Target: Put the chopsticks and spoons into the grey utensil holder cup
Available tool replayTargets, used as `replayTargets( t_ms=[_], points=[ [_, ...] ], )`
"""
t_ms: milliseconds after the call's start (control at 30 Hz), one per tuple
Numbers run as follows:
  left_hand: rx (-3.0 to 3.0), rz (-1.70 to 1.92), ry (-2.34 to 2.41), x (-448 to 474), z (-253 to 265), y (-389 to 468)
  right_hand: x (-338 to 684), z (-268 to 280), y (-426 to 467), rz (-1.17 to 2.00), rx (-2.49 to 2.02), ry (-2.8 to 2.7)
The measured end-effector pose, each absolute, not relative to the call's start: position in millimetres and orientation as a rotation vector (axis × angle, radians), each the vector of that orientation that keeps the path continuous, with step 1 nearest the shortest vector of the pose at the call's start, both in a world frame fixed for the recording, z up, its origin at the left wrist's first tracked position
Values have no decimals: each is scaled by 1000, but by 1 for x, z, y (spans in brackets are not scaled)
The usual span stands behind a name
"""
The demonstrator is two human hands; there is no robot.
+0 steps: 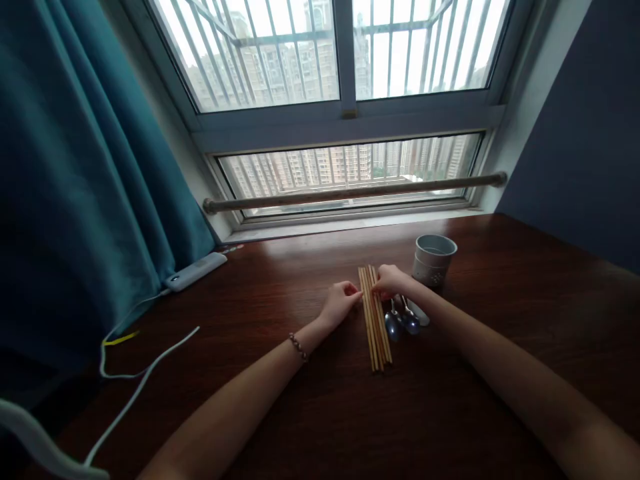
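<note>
- Chopsticks (379, 333): a narrow bundle lying flat on the dark wooden table, side by side and nearly parallel, pointing roughly from the window toward the person. Both hands are at its far half.
- How far along: I judge the gathering of the sticks to be well advanced, since all those in sight lie in one bundle. It is not fully neat: the near ends are uneven and slim gaps show between some sticks.
- Left hand (340, 301): fingers bent, thumb and forefinger tips at the bundle's left edge.
- Right hand (391, 280): fingers curled down over the bundle's right side near the far end. At this distance I cannot tell whether either hand truly pinches a stick or merely presses it.
- Metal spoons (393, 325): just right of the bundle, bowls toward the person, with a pale piece (423, 315) beside them; neither hand visibly holds them.
- Grey cup (433, 263): upright beyond the spoons, with nothing standing above its rim. Sticks and spoons all lie outside it.
- Farther out: a white power strip (195, 272) by the teal curtain (110, 133) on the left.
</note>
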State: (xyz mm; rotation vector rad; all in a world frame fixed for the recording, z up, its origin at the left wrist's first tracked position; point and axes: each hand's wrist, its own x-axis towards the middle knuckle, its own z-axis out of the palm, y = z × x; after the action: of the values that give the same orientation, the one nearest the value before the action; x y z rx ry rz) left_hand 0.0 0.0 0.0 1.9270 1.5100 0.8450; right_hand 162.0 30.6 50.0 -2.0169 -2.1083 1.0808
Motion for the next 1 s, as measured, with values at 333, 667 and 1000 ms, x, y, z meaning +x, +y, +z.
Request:
replayTargets(
  t_ms=[333,667,1000],
  points=[
    [2135,690,1668,7,10,-15,168,48,25,966,-2034,-2270],
    [2190,448,1872,13,14,-15,163,47,20,672,-2007,-2401],
    [2323,199,1869,5,27,-17,160,48,17,658,-1990,-2257]
  ],
)
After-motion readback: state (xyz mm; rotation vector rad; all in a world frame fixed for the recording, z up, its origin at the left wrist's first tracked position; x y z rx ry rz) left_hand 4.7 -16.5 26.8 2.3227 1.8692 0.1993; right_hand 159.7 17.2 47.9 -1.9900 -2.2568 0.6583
